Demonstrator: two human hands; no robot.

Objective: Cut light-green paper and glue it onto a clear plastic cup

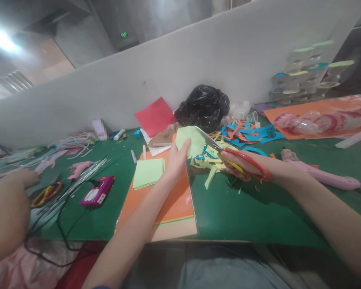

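Note:
My left hand [178,160] pinches a piece of light green paper [190,138] with trimmed corners, holding it above the table. Red and yellow scissors [243,160] are gripped in my right hand [237,162], their blades meeting the paper's upper right edge. Below the left forearm, a stack of light green paper squares [149,172] rests on orange sheets [177,200]. Cut yellow-green scraps [212,160] lie under the blades, some blue strips among them.
A pink glue gun [327,172] lies at right. Behind stand a black plastic bag [203,106] and stacked clear cups [301,76]. At left are a magenta box [98,192] with black cables, other scissors [46,194] and another person's arm [9,212].

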